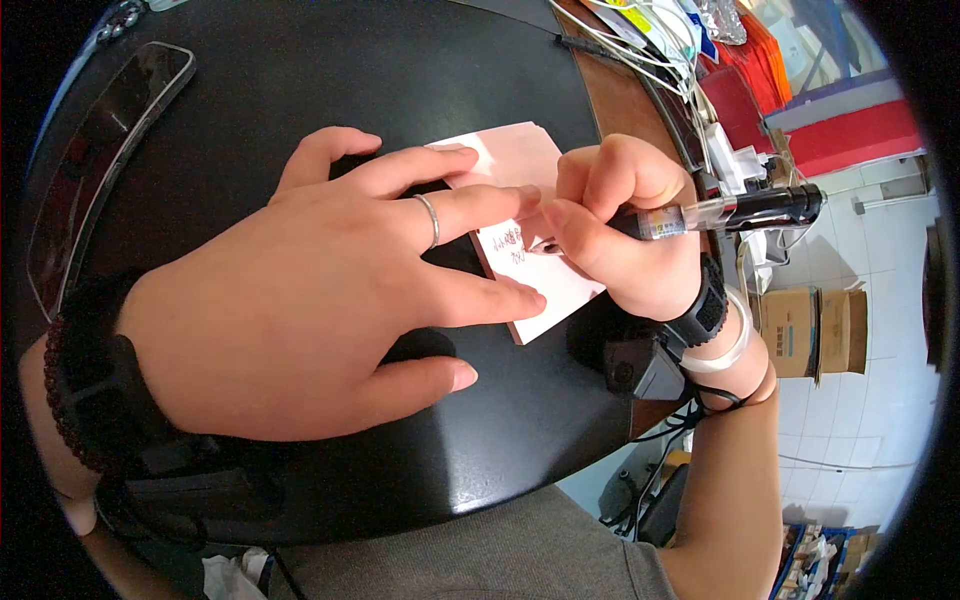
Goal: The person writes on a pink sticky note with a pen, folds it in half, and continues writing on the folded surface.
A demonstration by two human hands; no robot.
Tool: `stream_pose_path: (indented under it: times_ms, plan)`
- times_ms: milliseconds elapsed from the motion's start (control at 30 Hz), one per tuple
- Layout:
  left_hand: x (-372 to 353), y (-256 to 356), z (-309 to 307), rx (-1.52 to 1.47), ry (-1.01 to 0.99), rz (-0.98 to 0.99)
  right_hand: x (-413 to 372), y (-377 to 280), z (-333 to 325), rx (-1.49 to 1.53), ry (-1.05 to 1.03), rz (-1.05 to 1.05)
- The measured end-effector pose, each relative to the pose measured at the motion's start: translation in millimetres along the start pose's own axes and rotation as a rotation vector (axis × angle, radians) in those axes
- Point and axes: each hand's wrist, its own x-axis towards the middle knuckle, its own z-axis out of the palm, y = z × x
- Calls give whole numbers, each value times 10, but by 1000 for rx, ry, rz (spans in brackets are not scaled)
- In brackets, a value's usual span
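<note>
A pale pink notepad point(555, 292) lies at a slant on the black desktop, with a few lines of dark handwriting near its middle. My left hand point(330, 250) is spread flat, a ring on one finger; several fingertips press on the pad's left part while the thumb rests beyond its edge. My right hand point(630, 220) pinches a pen point(700, 215) with a clear barrel and black end. Its tip meets the paper beside the writing, and its rear end points right. Part of the pad is hidden under both hands.
A dark smartphone point(105, 175) lies at the desk's left. White cables point(650, 60) and papers crowd the far right edge. A small black device point(640, 365) is strapped at my right wrist. Cardboard boxes point(800, 330) stand by the tiled wall.
</note>
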Motion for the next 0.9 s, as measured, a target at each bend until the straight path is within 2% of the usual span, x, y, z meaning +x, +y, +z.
stream_pose_path:
  times_ms: [267,900]
  plan:
    - [-12,1,-18,4,1,8,-3,-26,-15,16,-25,49]
    - [-18,14,-30,24,-6,5,-11,12,3,68,-24,-11]
